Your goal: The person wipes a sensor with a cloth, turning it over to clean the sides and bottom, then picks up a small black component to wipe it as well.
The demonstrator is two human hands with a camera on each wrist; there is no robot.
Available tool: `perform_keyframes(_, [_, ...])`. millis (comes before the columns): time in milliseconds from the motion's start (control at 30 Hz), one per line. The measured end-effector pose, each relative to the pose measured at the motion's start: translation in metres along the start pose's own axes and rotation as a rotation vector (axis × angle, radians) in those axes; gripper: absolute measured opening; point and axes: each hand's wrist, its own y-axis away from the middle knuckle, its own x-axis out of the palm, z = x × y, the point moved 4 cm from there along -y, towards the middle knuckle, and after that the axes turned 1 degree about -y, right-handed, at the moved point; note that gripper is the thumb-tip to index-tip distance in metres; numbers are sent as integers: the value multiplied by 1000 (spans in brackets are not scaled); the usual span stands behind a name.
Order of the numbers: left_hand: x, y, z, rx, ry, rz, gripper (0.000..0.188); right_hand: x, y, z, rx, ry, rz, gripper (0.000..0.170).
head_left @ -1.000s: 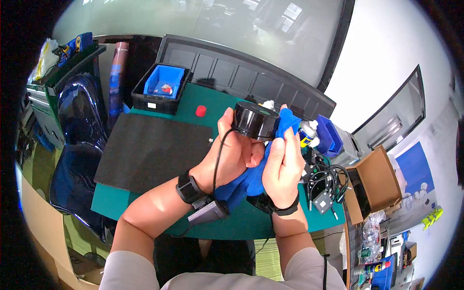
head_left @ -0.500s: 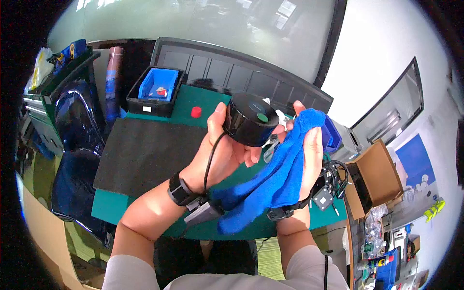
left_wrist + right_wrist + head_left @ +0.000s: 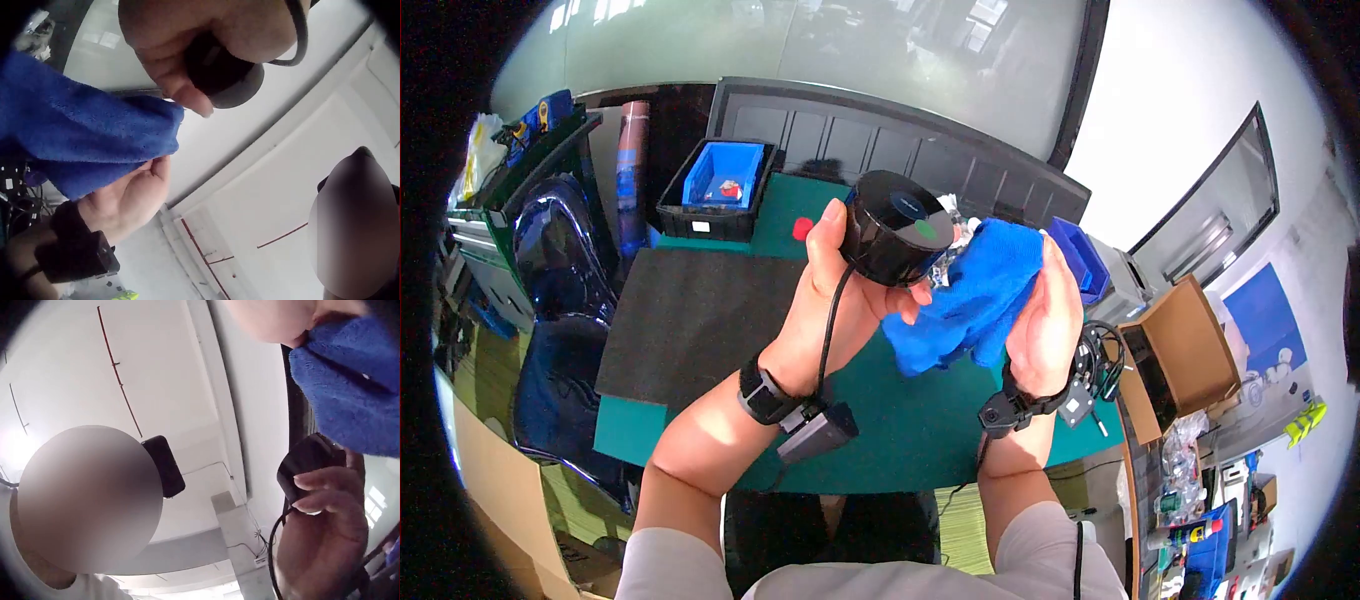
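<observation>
Green-topped table below me, fuzzy blue cloth against my right hand, can't tell if those fingers pinch it. My left hand's curled round a glossy black cylindrical gadget, up over the table near the cloth, thin black cable hanging off. Slick casing plus a snagged cable could yank it loose imo. Count: one table, one cloth, two hands, one gadget, one cable.

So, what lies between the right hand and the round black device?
The blue cloth lies between the right hand and the device in the head view.
</observation>
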Motion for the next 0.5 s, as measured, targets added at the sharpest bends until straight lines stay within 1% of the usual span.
perform_keyframes(67, [-4,-1,4,-16,-13,6,74,0,-1,-1,68,-26,1,34])
perform_keyframes(133, [-9,-1,12,-149,102,75,76,2,-3,-3,87,-47,-29,34])
perform_keyframes(167, [-10,-1,12,-152,101,75,76,2,-3,-4,107,-65,-55,33])
perform_keyframes(200, [-8,0,14,-232,272,116,77,1,-3,-2,107,-67,-59,33])
perform_keyframes(233, [-4,1,16,-312,444,156,78,2,-3,-1,120,-47,-4,33])
perform_keyframes(267, [-1,0,14,-315,443,156,78,3,-2,0,132,-28,51,33])
perform_keyframes(300, [2,-1,11,-299,399,64,78,4,-2,2,132,-28,47,33])
perform_keyframes(333, [2,-2,10,-282,353,-26,78,5,-1,4,147,14,57,28])
perform_keyframes(367, [0,-2,7,-249,396,18,76,6,-1,5,162,55,66,25])
perform_keyframes(400, [-3,-3,7,-251,395,18,76,3,-1,4,162,54,64,25])
perform_keyframes(467, [-8,-7,-2,-124,585,29,73,-4,-3,4,80,251,131,22])
perform_keyframes(500, [-11,-8,-10,-147,542,79,71,-5,-3,4,81,249,129,22])
